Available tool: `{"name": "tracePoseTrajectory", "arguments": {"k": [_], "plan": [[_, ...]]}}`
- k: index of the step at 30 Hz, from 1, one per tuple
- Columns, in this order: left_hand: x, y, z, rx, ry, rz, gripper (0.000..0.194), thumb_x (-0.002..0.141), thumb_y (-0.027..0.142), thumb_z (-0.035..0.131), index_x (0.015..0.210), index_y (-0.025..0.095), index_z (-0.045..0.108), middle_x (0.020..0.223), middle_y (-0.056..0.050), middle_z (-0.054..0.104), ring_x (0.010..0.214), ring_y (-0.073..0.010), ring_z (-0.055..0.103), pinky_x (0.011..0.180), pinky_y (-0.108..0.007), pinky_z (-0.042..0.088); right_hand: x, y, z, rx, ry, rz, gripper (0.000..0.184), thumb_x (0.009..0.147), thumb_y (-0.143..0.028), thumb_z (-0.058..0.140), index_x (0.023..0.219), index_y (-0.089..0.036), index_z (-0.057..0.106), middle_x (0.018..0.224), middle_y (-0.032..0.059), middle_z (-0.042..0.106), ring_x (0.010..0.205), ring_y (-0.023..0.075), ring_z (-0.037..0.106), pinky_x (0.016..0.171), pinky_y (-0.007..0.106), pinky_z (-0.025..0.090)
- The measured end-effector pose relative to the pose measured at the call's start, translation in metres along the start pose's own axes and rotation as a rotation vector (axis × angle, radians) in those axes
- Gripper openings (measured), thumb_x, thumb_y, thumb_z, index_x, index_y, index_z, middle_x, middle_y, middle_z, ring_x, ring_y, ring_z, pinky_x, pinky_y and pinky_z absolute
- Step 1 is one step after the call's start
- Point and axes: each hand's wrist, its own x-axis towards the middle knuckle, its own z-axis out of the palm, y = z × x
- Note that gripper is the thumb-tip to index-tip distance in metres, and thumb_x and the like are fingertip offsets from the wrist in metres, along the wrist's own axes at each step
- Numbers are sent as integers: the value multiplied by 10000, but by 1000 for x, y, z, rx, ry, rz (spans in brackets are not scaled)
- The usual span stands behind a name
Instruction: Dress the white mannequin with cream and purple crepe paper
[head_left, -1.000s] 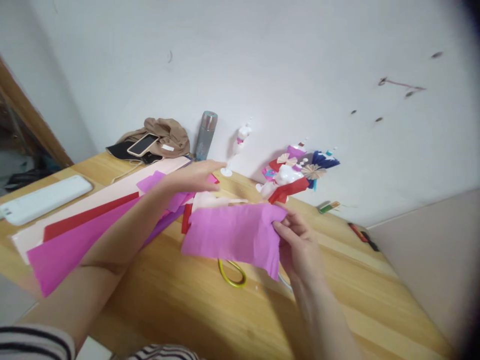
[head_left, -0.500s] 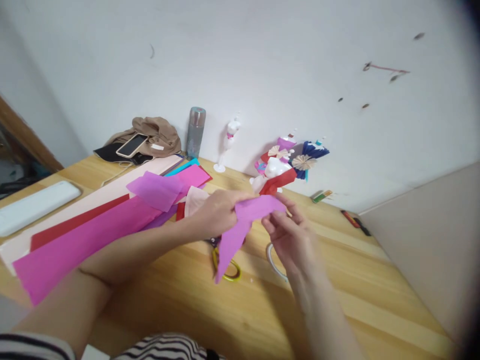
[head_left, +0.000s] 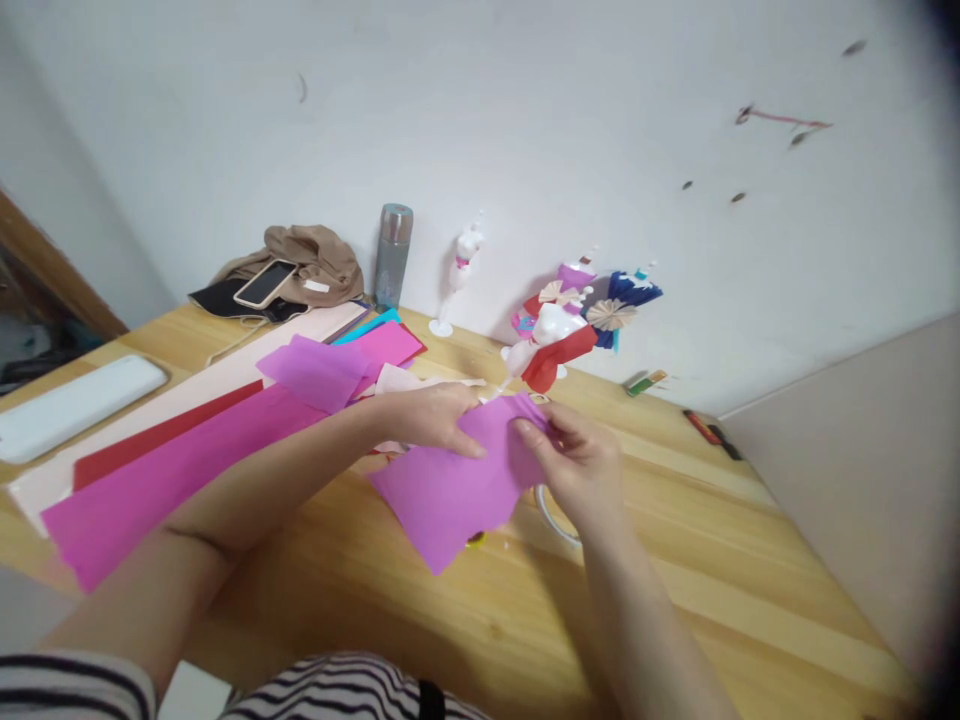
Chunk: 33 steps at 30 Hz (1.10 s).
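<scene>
A piece of purple-pink crepe paper (head_left: 457, 490) is spread between my two hands above the wooden table. My left hand (head_left: 439, 418) grips its upper left part, thumb on top and the other fingers behind. At the upper right corner, my right hand (head_left: 577, 455) pinches the paper between thumb and fingers. Beneath the sheet, scissors are nearly covered; only a bit of the yellow handle (head_left: 476, 540) shows. A white ring, like a tape roll (head_left: 555, 515), lies partly behind my right hand.
Long strips of magenta paper (head_left: 180, 480), red and pale pink lie at left, beside a white case (head_left: 82, 405). Along the wall stand a grey flask (head_left: 393, 255), a bare white mini mannequin (head_left: 465, 265) and several dressed ones (head_left: 559, 325). A phone (head_left: 265, 284) rests on brown cloth (head_left: 322, 260).
The purple-pink paper, folded and hanging narrow before, is now opened out wide and flatter. It covers most of the scissors. My left thumb has come over onto the paper's face.
</scene>
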Motion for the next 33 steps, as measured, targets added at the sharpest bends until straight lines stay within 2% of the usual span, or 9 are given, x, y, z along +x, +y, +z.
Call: {"name": "tracePoseTrajectory", "arguments": {"k": [4,10,17,19,21,23,26,28,33], "plan": [[3,-12,-14,-7,-153,-118,160,782,281,680,758,124,700,721,-23,676,674,-150,612,578,-213,431,7,3,-7,267,36,291,308,765,-440,719,604,-200,612,570,-22,514,538,120,439,505,262,363],[4,-20,-26,-32,-128,-87,216,784,339,657,745,128,681,701,-14,657,703,-148,619,616,-215,446,12,9,-9,508,83,501,389,649,-575,805,669,-208,676,587,-9,605,497,118,480,475,254,399],[7,-31,-29,3,-47,-23,275,839,368,598,758,127,704,719,-18,681,678,-144,619,617,-223,438,11,11,-8,330,171,376,300,735,-517,750,705,-223,697,617,-2,611,537,134,489,493,262,401],[10,-31,-22,-17,30,3,255,820,350,639,926,141,742,902,-53,737,821,-179,673,708,-244,481,9,9,-5,234,176,282,269,779,-457,722,667,-218,672,598,-9,566,547,130,462,501,262,382],[13,-30,-13,-62,137,34,423,754,324,729,1146,166,708,1153,-94,720,1023,-213,673,825,-268,501,7,8,-1,172,132,202,276,816,-420,691,638,-214,651,579,-13,527,559,131,446,508,264,368],[15,-30,-4,-116,192,57,536,712,317,777,1218,171,675,1237,-109,689,1090,-218,655,857,-273,503,5,7,3,161,48,163,283,832,-416,679,638,-212,650,579,-10,534,571,134,459,518,267,376],[17,-29,3,-180,157,50,300,796,353,698,985,123,734,983,-79,734,869,-180,676,713,-247,502,4,6,5,239,-80,189,244,803,-434,715,713,-208,686,636,-1,607,580,138,510,527,271,419],[17,-28,1,-280,184,14,260,830,357,658,848,106,723,826,-57,716,736,-155,655,637,-239,490,5,4,2,317,-127,251,240,749,-435,767,798,-206,714,705,12,654,603,152,556,536,284,461],[14,-23,-12,-566,260,-72,225,737,305,775,777,96,701,739,-44,709,657,-134,645,641,-249,524,11,2,-9,355,-77,337,266,664,-419,832,717,-198,695,655,0,633,561,143,553,515,278,469]]}}
